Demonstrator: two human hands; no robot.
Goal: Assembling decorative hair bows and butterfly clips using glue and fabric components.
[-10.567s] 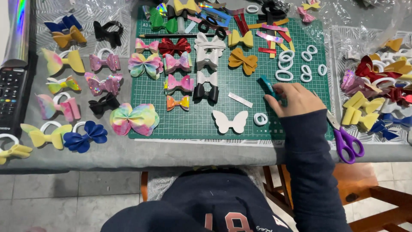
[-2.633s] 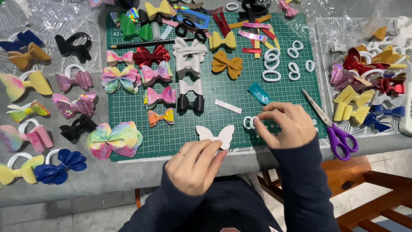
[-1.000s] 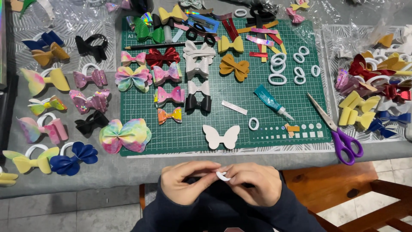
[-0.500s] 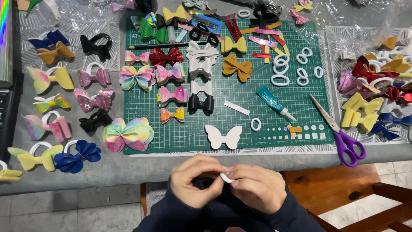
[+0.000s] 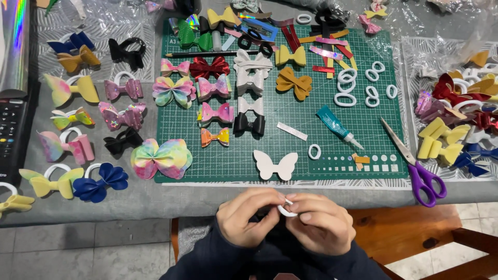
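Note:
My left hand and my right hand meet in front of the table edge, both pinching a small white ring between fingertips. Just beyond them on the green cutting mat lies a white butterfly-shaped cutout, with a loose white ring and a white strip near it. A teal glue tube lies to the right of those, nozzle toward me.
Many coloured bows cover the mat and the grey table. Purple-handled scissors lie at the mat's right edge. Several white rings sit at the back right. A remote control is at far left. A wooden chair stands below right.
The hands have stayed together at the table edge holding the white ring, fingers shifting slightly. Earlier the right hand put the glue tube down on the mat.

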